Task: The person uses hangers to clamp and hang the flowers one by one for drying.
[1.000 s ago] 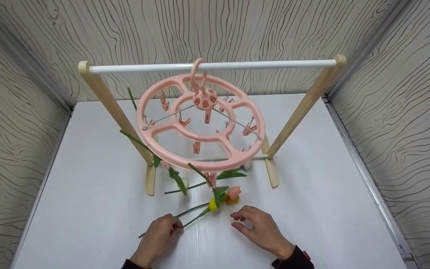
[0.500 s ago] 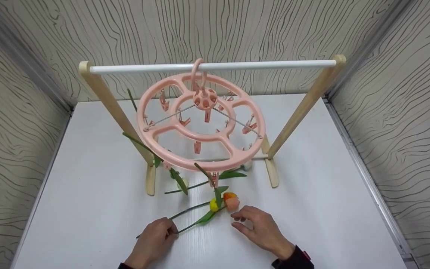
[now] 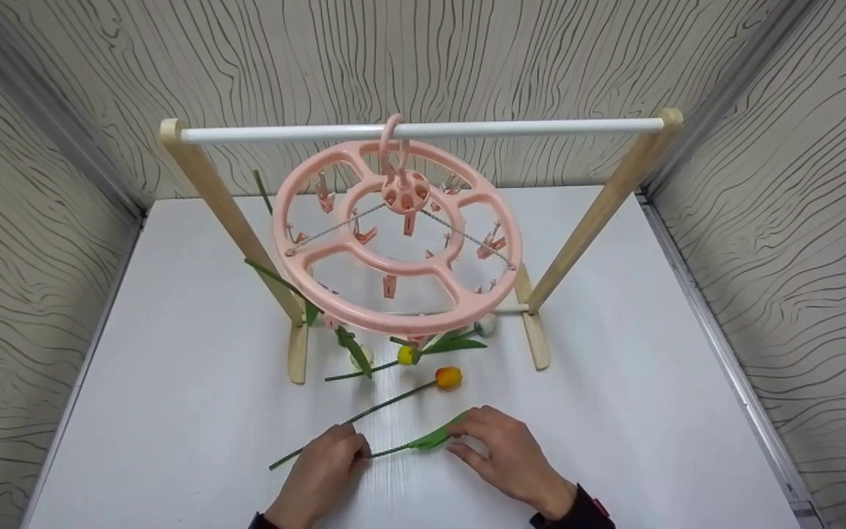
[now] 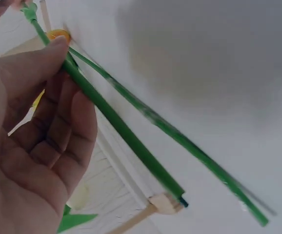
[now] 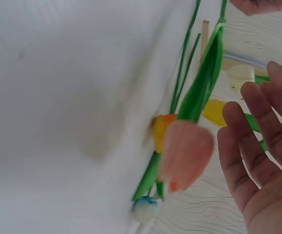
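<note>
My left hand pinches the green stem of an artificial pink tulip between thumb and fingers, as the left wrist view shows. In the head view its leaf reaches the right hand, which hides the bloom. My right hand is beside the bloom, fingers loosely bent and holding nothing in the right wrist view. An orange tulip lies on the white table, its stem passing behind the left hand. Farther back, a yellow tulip hangs below the front edge of a round pink clip hanger.
The hanger hooks over a white rod on a wooden stand. Another stem is clipped at its left. A blue-and-white tulip lies beneath, near the stand's right foot. Patterned walls surround the table.
The pink tulip has come away from the orange one, toward me and the right hand. My left hand has shifted slightly right. The hanging yellow tulip has swung back, away from me.
</note>
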A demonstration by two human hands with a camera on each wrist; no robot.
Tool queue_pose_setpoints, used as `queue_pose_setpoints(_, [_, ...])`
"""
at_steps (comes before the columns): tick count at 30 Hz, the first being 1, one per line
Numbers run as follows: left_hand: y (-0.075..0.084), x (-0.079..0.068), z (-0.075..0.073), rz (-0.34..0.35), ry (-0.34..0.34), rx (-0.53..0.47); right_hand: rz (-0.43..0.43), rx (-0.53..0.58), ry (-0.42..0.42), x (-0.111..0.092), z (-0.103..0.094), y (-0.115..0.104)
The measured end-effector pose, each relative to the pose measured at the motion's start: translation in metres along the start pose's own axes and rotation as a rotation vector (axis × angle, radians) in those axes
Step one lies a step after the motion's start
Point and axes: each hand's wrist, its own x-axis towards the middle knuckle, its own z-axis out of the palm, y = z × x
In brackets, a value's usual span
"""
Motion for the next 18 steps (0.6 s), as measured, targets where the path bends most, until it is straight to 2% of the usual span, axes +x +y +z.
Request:
queue_pose_setpoints(4, [0.014,0.009,0.001,0.059,0.019,0.076,-0.076,-0.054,-0.001,0.006,-0.002,-0.009])
queue_pose_setpoints(9, [0.031,0.023,-0.004,0.075,-0.046,0.106,-0.143,-0.181,-0.036,0.013,0.0,-0.015])
queue_pose_setpoints(13, [0.042,0.031,-0.006,0.095,-0.065,0.115,-0.159,-0.249,-0.1,0.017,0.002,-0.016])
queue_pose_setpoints(18, [0.05,0.036,-0.006,0.111,-0.056,0.111,-0.162,-0.262,-0.142,0.017,0.004,-0.016])
